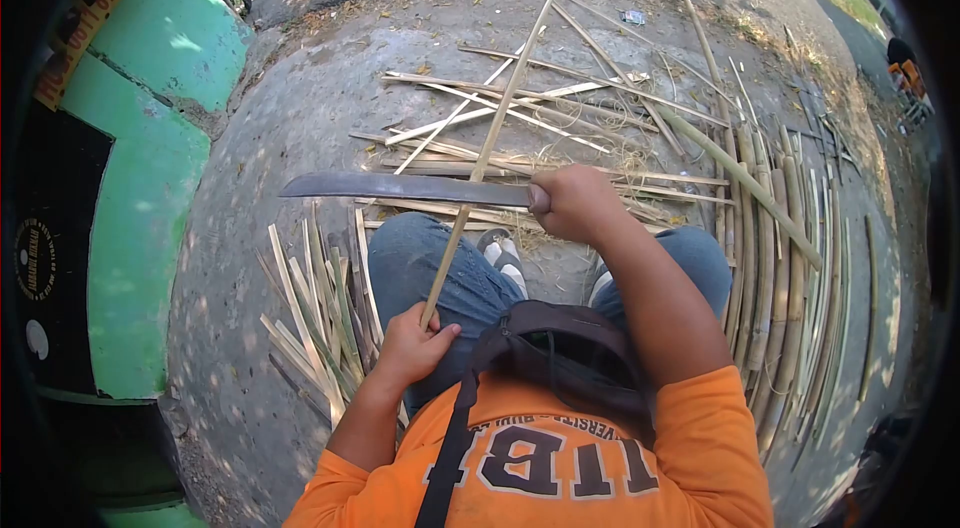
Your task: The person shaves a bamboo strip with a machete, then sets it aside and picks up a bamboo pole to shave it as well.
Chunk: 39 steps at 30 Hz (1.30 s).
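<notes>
My left hand (415, 343) is closed round the lower end of a long bamboo strip (505, 108), which slants up and away to the right. In my right hand (575, 203) is the handle of a machete (400, 188). Its long grey blade points left and crosses the strip above my knees; whether the two touch, I cannot tell. Beyond the blade, split bamboo strips (480, 168) lie crisscrossed on the ground.
Bamboo poles (775, 268) lie to the right, with a thicker pole (750, 178) slanting over them. More split strips (320, 308) are bunched beside my left leg. A green wall (140, 258) stands at the left. A black bag (560, 343) rests at my waist.
</notes>
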Available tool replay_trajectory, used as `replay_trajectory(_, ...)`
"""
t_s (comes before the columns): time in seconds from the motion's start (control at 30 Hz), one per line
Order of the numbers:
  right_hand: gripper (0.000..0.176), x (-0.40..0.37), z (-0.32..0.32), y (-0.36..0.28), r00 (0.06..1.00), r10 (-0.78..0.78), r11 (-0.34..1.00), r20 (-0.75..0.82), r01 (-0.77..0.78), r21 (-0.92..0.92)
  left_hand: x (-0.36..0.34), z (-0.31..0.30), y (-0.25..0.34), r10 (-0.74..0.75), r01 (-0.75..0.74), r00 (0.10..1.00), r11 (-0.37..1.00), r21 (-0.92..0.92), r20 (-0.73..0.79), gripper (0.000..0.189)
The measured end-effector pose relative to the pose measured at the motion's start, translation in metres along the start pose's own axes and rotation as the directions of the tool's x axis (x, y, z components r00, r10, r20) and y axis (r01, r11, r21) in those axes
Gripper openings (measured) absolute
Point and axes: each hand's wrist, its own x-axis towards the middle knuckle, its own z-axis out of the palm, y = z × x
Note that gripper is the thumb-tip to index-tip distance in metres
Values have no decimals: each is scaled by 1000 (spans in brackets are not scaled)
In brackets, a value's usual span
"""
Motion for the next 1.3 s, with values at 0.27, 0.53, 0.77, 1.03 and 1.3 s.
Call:
replay_trajectory(0.27, 17, 15, 3, 28, 989, 128, 992, -75, -126, 23, -1, 0, 0, 30, -30, 999, 998, 47, -11, 34)
replay_trajectory(0.53, 14, -3, 4, 0, 998, -44, 999, 37, 44, -17, 4, 1, -11, 7, -7, 1000, 1000, -5, 10, 34)
replay_trajectory(0.77, 14, 9, -5, 15, 990, 137, 990, 24, -138, 9, -2, 0, -6, 5, -6, 1000, 999, -48, -19, 33)
replay_trajectory(1.03, 15, -1, 12, 8, 998, 57, 995, -8, -56, 87, 3, 1, -10, 41, -43, 999, 995, -85, -25, 34)
replay_trajectory(1.3, 16, 1, 9, 2, 993, -40, 999, 108, 37, 23, 3, 2, -19, 104, -107, 993, 993, -49, -54, 34)
